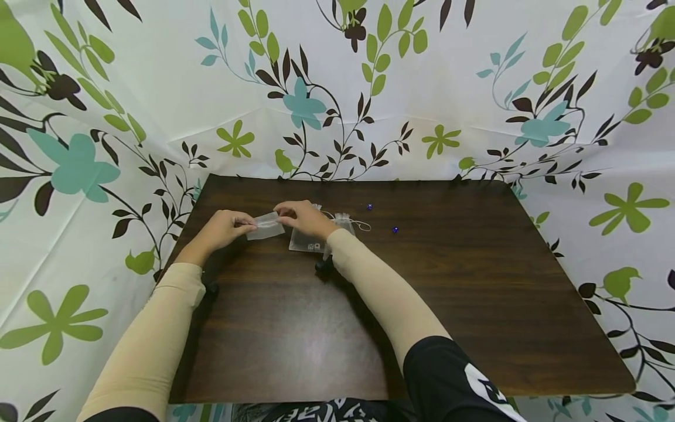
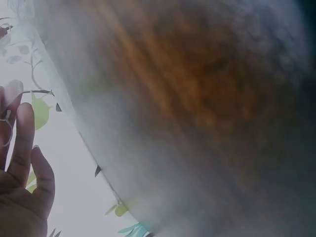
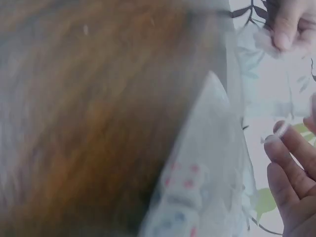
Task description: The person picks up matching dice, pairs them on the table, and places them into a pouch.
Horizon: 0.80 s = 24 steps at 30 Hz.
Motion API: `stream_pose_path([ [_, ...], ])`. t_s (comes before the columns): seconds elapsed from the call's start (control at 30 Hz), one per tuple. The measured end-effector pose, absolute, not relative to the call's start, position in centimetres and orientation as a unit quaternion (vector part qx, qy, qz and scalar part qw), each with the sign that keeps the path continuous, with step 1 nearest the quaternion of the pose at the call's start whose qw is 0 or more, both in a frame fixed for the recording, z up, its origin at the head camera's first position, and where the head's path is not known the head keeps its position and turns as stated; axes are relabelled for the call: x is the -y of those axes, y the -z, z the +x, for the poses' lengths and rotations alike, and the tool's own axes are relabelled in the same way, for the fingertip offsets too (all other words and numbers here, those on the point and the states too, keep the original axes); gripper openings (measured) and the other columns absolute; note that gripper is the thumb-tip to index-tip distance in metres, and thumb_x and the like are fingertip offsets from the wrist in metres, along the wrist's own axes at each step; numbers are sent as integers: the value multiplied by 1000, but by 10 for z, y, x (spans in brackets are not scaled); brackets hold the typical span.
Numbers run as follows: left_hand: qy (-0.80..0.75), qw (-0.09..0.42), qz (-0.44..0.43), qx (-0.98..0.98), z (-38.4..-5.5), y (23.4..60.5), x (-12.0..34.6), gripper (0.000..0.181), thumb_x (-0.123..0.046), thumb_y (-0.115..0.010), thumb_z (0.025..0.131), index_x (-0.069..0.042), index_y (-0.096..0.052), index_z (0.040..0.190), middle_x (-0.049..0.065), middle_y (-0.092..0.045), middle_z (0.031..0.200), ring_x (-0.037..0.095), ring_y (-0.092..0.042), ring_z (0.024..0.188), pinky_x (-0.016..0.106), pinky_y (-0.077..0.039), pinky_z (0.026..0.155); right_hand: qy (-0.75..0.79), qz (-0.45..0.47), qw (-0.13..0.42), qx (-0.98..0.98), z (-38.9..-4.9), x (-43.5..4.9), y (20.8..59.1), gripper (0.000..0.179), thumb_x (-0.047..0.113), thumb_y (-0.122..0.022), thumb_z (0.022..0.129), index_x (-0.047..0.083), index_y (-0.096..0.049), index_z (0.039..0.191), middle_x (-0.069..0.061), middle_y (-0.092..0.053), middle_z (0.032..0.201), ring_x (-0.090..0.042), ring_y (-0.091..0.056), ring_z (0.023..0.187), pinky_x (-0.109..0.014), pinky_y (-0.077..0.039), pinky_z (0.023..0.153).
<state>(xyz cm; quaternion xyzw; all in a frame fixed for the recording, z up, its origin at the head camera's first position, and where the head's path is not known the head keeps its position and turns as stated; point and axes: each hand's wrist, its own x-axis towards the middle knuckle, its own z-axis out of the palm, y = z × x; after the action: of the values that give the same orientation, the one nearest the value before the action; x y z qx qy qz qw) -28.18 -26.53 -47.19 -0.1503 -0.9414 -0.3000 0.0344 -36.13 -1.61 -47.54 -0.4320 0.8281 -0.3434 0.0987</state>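
Pouch (image 1: 265,227), sheer, whitish, nearly flat, left of centre in my head view, left hand (image 1: 227,227) pinching its left edge, right hand (image 1: 304,219) pinching its right end, second sheer pouch (image 1: 304,243) partly beneath, white dice (image 3: 183,183) inside.

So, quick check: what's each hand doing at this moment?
Left hand: closed, pinching one end of a small translucent pouch.
Right hand: closed, fingertips pinching the same pouch's opposite end.
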Motion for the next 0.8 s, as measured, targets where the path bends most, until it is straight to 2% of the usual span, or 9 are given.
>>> stream_pose_path([
  [0.17,298,34,-158,941,-281,472,264,11,-13,-75,93,-4,-78,98,9,-77,89,25,-69,81,45,-53,74,356,-409,80,-836,-368,0,473,41,27,-61,103,3,-62,136,-4,-70,121,-14,-64,110,-27,-50,94],
  [0.47,287,27,-161,944,-286,475,262,11,-15,-76,92,-6,-79,97,6,-77,87,22,-68,78,43,-52,74,362,-353,46,-861,-390,-37,470,35,14,-66,100,-1,-64,131,-11,-69,123,-22,-64,113,-32,-49,98],
  [0.63,285,23,-160,945,-287,477,262,11,-16,-77,92,-7,-79,97,6,-77,88,21,-67,78,43,-53,74,355,-319,49,-877,-398,-64,475,39,17,-65,101,1,-61,136,-11,-65,133,-24,-59,123,-36,-45,104],
  [0.8,284,24,-163,945,-288,477,263,12,-16,-76,92,-5,-78,98,8,-77,90,23,-68,81,44,-53,74,364,-287,45,-885,-408,-91,480,41,19,-66,101,1,-61,137,-13,-64,134,-27,-59,123,-40,-46,103],
])
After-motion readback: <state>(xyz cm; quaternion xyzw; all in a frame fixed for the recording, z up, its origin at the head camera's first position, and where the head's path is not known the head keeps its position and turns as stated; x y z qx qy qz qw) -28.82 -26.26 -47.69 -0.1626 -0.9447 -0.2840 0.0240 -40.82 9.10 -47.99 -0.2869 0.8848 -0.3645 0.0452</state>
